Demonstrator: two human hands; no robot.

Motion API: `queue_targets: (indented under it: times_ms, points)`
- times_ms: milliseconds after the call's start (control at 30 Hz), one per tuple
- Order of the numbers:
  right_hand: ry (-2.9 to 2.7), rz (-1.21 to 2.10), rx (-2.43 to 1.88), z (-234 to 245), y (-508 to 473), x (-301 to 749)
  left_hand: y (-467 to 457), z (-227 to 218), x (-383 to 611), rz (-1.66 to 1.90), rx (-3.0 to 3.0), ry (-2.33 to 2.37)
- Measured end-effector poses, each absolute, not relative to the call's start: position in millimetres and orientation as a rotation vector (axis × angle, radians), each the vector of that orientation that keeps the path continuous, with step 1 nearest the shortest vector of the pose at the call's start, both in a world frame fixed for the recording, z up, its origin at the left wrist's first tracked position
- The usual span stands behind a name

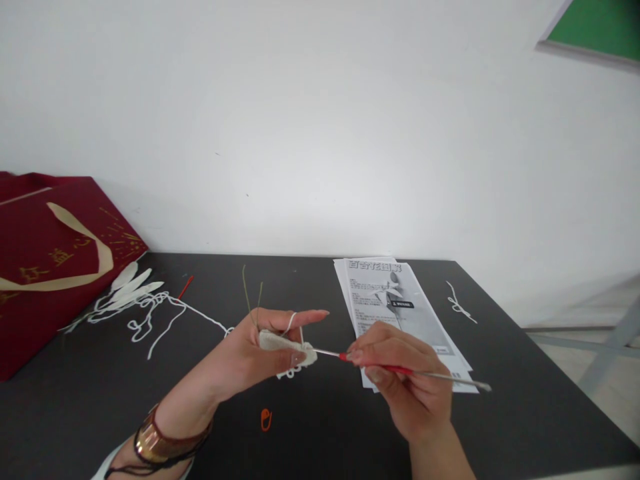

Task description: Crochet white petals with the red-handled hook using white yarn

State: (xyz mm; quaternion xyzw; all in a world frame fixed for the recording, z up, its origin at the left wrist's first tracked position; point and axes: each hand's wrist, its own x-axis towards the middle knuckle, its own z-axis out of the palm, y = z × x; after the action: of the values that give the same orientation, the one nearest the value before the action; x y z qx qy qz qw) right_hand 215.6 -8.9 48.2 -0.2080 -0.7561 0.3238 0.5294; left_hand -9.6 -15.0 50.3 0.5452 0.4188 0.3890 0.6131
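Note:
My left hand (267,350) pinches a small white crochet piece (273,341) between thumb and fingers, its index finger stretched out to the right. White yarn (293,320) loops round that finger and runs down to the piece. Two thin greenish wires (246,293) stick up by the hand. In my right hand (405,377) is a crochet hook (400,369) with a red grip and metal ends, held like a pen. The hook's left tip meets the right end of the crochet piece; whether it passes through a stitch is too small to tell.
Printed sheets (370,287) lie behind my right hand. White crocheted petals (133,290), tangled yarn (147,313) and a red needle-like tool (185,287) lie left, beside a dark red bag (45,240). An orange stitch marker (266,420) is in front; a yarn scrap (460,305) lies right.

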Motion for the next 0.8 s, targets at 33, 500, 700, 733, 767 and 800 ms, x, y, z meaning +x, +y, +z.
queue_targets:
  times_ms: [33, 500, 700, 733, 767, 800]
  points:
    - [-1.866, 0.689, -0.495, 48.8, -9.7, 213.7, -13.9, 51.2, -8.3, 0.911, 1.286, 1.019]
    - [-2.004, 0.198, -0.375, 18.4, -3.5, 188.1, -22.4, 42.3, 9.3, 1.367, 1.534, 1.365]
    - [-1.966, 0.198, -0.370, 16.2, -1.0, 188.2, -23.8, 49.7, 18.6, 1.405, 1.332, 1.300]
    - [-1.940, 0.210, -0.373, 16.2, -1.2, 187.8, -23.8, 52.2, 18.5, 1.414, 1.334, 1.286]
    - [-1.913, 0.233, -0.377, 16.3, -1.6, 187.4, -23.8, 54.4, 17.8, 1.421, 1.342, 1.272]
    - [-1.885, 0.259, -0.381, 16.6, -2.1, 186.8, -23.7, 55.9, 16.8, 1.427, 1.344, 1.257]
